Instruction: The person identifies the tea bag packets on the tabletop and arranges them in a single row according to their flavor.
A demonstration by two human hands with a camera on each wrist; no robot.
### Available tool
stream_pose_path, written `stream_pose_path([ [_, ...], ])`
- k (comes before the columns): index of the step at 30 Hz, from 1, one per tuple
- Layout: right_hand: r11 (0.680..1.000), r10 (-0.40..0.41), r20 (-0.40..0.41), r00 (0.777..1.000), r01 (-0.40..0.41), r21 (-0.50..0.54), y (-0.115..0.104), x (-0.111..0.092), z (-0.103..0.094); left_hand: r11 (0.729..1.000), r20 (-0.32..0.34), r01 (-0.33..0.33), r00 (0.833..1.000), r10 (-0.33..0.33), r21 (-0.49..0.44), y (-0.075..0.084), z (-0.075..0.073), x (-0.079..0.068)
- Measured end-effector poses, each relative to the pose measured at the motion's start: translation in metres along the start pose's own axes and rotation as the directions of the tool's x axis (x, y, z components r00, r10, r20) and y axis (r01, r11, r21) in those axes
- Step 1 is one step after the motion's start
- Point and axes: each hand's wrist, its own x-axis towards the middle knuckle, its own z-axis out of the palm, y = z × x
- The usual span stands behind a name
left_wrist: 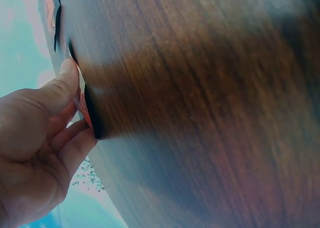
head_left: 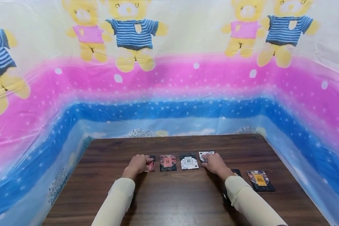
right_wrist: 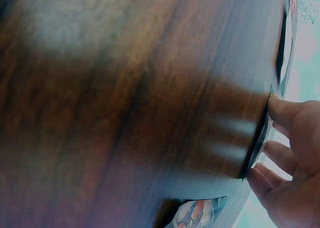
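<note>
My left hand [head_left: 138, 164] holds a small flat red-and-black packet [head_left: 151, 165] at the left end of a row on the table. In the left wrist view, thumb and fingers grip that packet [left_wrist: 85, 103] at its opposite edges. At the row's right end, my right hand [head_left: 217, 164] covers part of a white-and-black packet [head_left: 206, 154]. The right wrist view has the thumb at one edge of this packet [right_wrist: 257, 140] and fingertips at the other. Between the hands lie a packet with a red label [head_left: 168, 163] and a white-fronted packet [head_left: 189, 162].
On the right of the brown wooden table [head_left: 169, 201] lies a dark packet with an orange label [head_left: 260, 180]. Another dark packet [head_left: 236, 172] is partly hidden by my right wrist. A bear-print curtain [head_left: 169, 78] hangs around the table's back and sides.
</note>
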Motion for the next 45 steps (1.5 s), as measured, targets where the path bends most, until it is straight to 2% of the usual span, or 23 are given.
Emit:
stream_pose_path([
  [5,1.000,0.000,0.009,1.000,0.000,-0.007,0.003,-0.003,-0.002,1.000,0.014,0.005,1.000,-0.005,-0.007,0.000,0.003,0.001],
  [9,1.000,-0.027,-0.021,0.999,0.027,0.010,0.008,-0.009,-0.010,1.000,0.024,0.003,1.000,-0.003,-0.003,-0.001,0.005,0.002],
  [15,0.997,-0.049,-0.060,0.997,0.052,0.050,0.019,-0.023,-0.023,1.000,0.006,0.018,1.000,-0.018,0.009,-0.001,0.003,0.004],
  [28,0.997,0.068,0.033,0.997,-0.069,0.028,0.045,-0.073,-0.032,1.000,0.018,-0.002,1.000,0.001,0.012,-0.003,0.002,0.004],
  [35,0.995,0.079,0.064,0.995,-0.074,-0.073,0.056,-0.095,-0.030,1.000,0.017,0.020,1.000,-0.021,0.008,-0.002,-0.001,0.004],
  [39,0.989,0.099,0.067,0.993,-0.091,-0.121,0.055,-0.103,-0.023,1.000,0.021,0.013,1.000,-0.013,-0.003,-0.001,0.000,0.002],
  [45,0.985,0.135,0.062,0.989,-0.127,-0.119,0.052,-0.101,-0.022,1.000,0.007,-0.009,1.000,0.009,0.007,-0.001,0.001,0.003],
])
